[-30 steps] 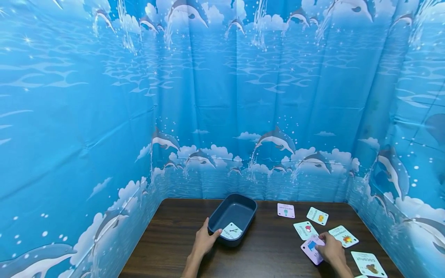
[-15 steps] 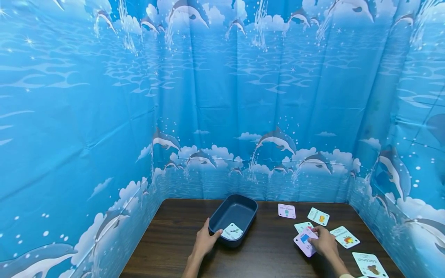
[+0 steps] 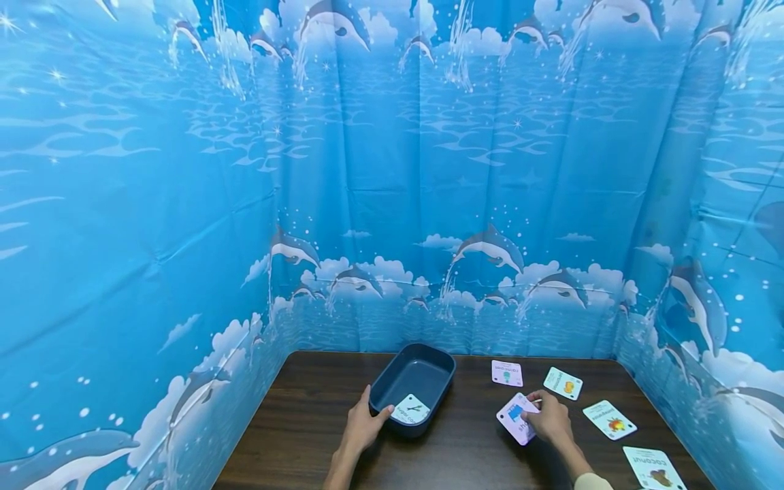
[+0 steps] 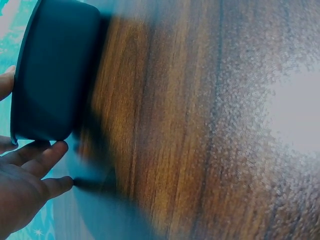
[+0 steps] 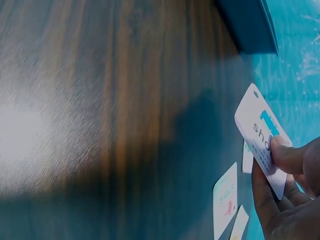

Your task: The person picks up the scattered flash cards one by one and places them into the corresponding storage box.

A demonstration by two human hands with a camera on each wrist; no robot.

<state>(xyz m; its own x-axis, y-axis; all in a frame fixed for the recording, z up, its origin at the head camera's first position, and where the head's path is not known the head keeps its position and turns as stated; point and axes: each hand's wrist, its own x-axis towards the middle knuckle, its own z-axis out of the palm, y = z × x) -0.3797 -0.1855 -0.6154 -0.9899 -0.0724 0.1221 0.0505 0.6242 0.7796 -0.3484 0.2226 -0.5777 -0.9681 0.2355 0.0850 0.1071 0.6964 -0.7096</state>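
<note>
My left hand (image 3: 363,423) grips the near left corner of a deep dark blue tray (image 3: 429,354), thumb over the rim and fingers against the outside. A sugar cane flash card (image 3: 410,410) lies inside the tray's near end. To the right, my right hand (image 3: 551,418) pinches a pink flash card (image 3: 517,420) with a blue picture and text beginning "sho", thumb on its face. In the right wrist view the pinched card (image 5: 252,117) is tilted above the table. Below it in that view shows a card with a red picture (image 5: 225,202).
A raincoat card (image 3: 506,373) lies at the back of the wooden table (image 3: 294,408). Right of my right hand lie a card with an orange fruit (image 3: 562,383), a pineapple card (image 3: 609,418) and a coconut card (image 3: 654,468). A dolphin-print curtain (image 3: 392,170) surrounds the table.
My right hand has carried the pink card left and slightly away from me. The red-fruit card beside it no longer shows in the head view. My left hand keeps its grip on the tray.
</note>
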